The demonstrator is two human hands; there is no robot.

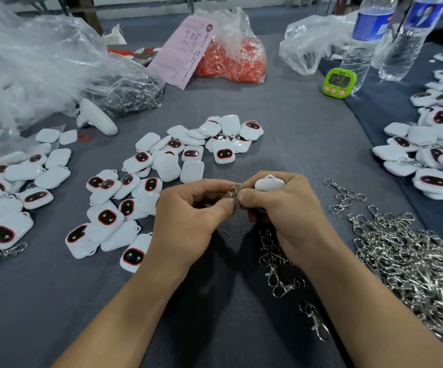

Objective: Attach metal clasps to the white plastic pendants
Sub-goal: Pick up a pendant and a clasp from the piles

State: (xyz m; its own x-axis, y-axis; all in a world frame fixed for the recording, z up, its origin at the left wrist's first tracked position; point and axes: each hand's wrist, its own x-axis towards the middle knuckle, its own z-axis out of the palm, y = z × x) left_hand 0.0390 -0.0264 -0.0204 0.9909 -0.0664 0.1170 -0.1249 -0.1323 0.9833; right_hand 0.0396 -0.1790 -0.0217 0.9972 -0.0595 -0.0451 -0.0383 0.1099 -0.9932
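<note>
Centrally, left hand [188, 211] pinches a metal clasp [233, 189]; right hand [284, 208] grips a white pendant [269, 184]

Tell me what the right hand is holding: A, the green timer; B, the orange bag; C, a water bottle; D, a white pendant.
D: the right hand grips a pendant, its loop showing above the fingers, while the left hand pinches a clasp beside it.
</note>
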